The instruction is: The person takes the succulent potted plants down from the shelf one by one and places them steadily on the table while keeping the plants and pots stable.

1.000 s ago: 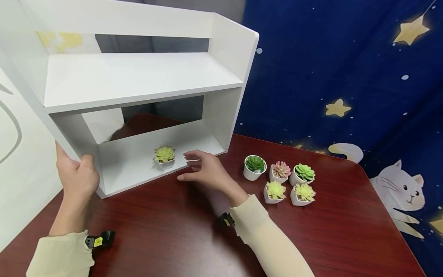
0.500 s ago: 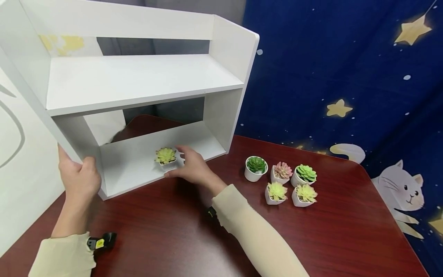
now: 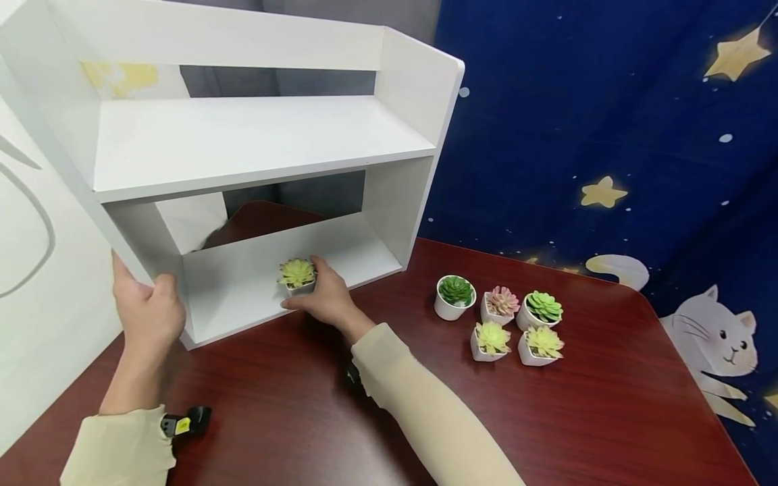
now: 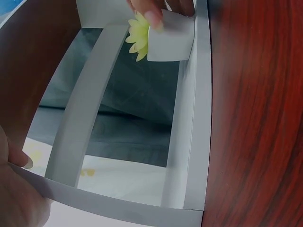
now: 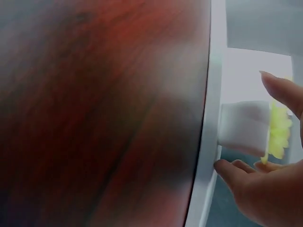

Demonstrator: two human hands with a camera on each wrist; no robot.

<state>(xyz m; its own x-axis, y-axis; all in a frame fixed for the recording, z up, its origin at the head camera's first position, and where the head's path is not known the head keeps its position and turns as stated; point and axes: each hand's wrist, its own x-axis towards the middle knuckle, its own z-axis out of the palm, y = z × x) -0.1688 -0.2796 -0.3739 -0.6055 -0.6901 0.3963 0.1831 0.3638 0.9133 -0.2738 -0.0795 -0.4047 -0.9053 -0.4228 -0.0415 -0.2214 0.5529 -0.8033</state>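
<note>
My left hand (image 3: pixel 148 307) grips the left side panel of a white two-tier shelf (image 3: pixel 261 138). In the left wrist view the thumb (image 4: pixel 18 158) lies over the panel's edge. On the shelf's lower board, a yellow-green potted succulent (image 3: pixel 296 273) stands upright in a small white pot (image 5: pixel 246 126). My right hand (image 3: pixel 328 293) reaches around this pot. The right wrist view has the thumb on one side and the fingers on the other, with a visible gap between thumb and pot. From the head view, the hand hides part of the pot.
To the right on the dark red table (image 3: pixel 608 378) stand several more succulents in white pots, including a dark green one (image 3: pixel 456 290) and a pink one (image 3: pixel 502 302). A blue curtain (image 3: pixel 547 121) with stars hangs behind. The upper shelf board (image 3: pixel 255 138) overhangs the lower tier.
My right hand has moved left from beside the pot to around it. The succulent keeps its place on the board. My left hand stays on the side panel.
</note>
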